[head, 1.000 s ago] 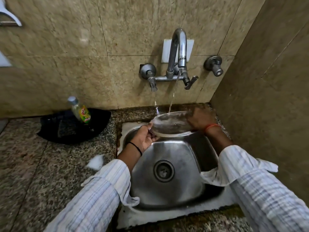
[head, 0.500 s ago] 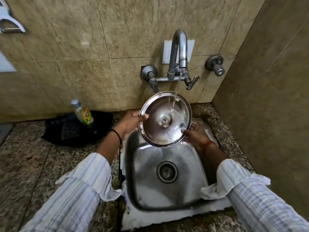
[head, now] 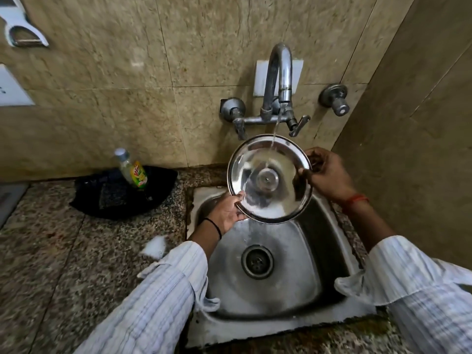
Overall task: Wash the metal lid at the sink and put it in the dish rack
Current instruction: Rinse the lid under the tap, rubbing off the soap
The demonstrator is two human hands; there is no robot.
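Behind the metal lid [head: 270, 178], the right hand [head: 325, 175] fingers seem hidden.

We see the sink [head: 293, 297] basin open below and near of the tilted metal lid [head: 269, 178], so a hand could pass there over the drain [head: 257, 261]. Far of the lid, the tap [head: 279, 80] and its two handles crowd the wall. On the right a side wall [head: 408, 149] stands close. To the left, the counter [head: 51, 264] lies open (apart from a black tray [head: 122, 198] with a bottle [head: 131, 168]).
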